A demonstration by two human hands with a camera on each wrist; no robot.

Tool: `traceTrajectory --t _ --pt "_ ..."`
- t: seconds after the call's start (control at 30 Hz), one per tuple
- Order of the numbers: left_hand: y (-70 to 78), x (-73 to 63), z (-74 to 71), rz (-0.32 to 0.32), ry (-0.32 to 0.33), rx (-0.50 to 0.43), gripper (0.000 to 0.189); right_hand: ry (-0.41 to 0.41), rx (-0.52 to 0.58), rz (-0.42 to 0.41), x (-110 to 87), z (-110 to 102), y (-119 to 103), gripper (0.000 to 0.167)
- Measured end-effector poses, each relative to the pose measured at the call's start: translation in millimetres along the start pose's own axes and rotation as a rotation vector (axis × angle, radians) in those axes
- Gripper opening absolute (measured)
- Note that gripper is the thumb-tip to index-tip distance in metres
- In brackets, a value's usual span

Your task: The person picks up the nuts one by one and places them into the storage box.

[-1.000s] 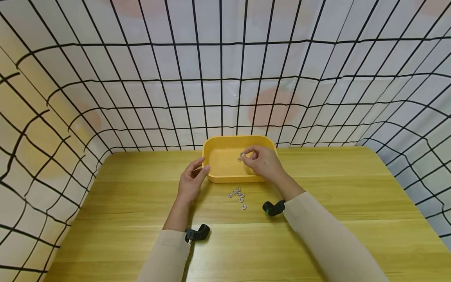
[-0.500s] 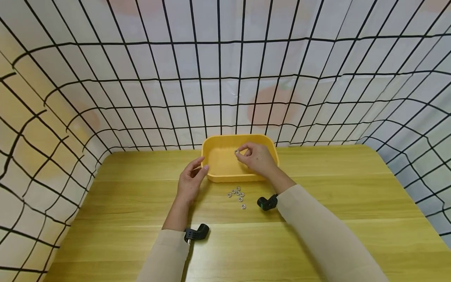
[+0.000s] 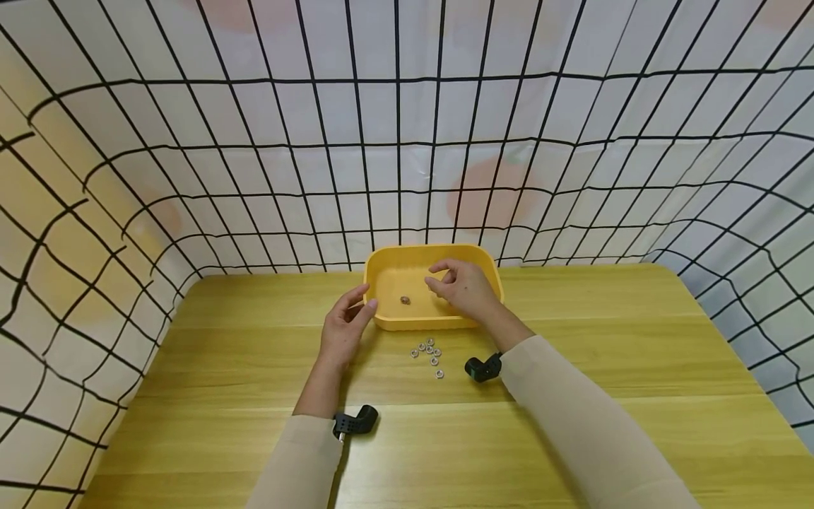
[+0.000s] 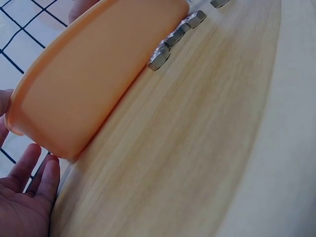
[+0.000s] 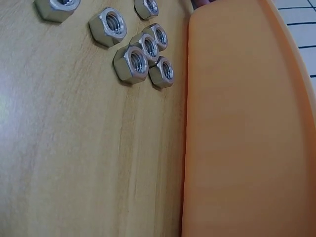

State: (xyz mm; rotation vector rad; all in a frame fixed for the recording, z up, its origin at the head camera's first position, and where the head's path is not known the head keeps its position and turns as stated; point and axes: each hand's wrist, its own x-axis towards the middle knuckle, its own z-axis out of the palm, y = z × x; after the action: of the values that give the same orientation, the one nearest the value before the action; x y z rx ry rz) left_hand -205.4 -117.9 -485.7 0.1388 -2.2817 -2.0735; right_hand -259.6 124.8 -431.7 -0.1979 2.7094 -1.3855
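Note:
A shallow yellow tray (image 3: 388,324) stands at the back of the table and looks orange in both wrist views. My left hand (image 3: 343,326) holds its left rim with thumb and index finger, while other fingers (image 4: 49,177) lie beside the outer wall. Over the tray's right half hovers my right hand (image 3: 469,290), its thumb and index finger apart with nothing between them. A metal nut (image 3: 405,300) lies in the tray, perhaps overlapping another; this is too small to tell. Several hex nuts (image 5: 131,64) lie loosely grouped on the table before the tray.
A wooden table (image 3: 572,424) spreads beneath everything. Black wire mesh (image 3: 420,145) rises just behind the tray and along both sides, with pale cloth beyond. Each wrist wears a small black camera (image 3: 357,419).
My right hand has moved slightly left over the tray and let go of a nut, which now lies on the tray floor. The left hand has stayed in place.

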Motion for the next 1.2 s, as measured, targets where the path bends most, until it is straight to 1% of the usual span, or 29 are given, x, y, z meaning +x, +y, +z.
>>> traceTrajectory --t 0.27,0.47,0.6,0.77,1.07,1.2 --pt "-0.3 1.3 -0.1 -0.006 -0.004 -0.01 0.044 0.009 -0.01 -0.008 -0.6 0 0 0.034" --pt "-0.1 1.1 -0.5 -0.01 -0.005 -0.014 0.045 0.045 0.003 -0.055 -1.0 0 -1 0.032" --pt "1.3 -0.2 -0.4 -0.01 -0.008 -0.009 0.044 0.078 0.051 -0.071 -2.1 -2 -3 0.031" --pt "0.8 0.1 0.2 -0.013 -0.007 -0.003 0.044 0.086 0.099 -0.085 -4.8 -7 -4 0.033" --pt "0.5 1.5 0.2 -0.005 -0.006 -0.013 0.043 0.101 0.139 -0.155 -23.4 -12 -5 0.031" --pt "1.1 0.6 -0.2 -0.008 -0.006 -0.017 0.044 0.12 0.152 -0.156 -35.0 -13 -6 0.029"
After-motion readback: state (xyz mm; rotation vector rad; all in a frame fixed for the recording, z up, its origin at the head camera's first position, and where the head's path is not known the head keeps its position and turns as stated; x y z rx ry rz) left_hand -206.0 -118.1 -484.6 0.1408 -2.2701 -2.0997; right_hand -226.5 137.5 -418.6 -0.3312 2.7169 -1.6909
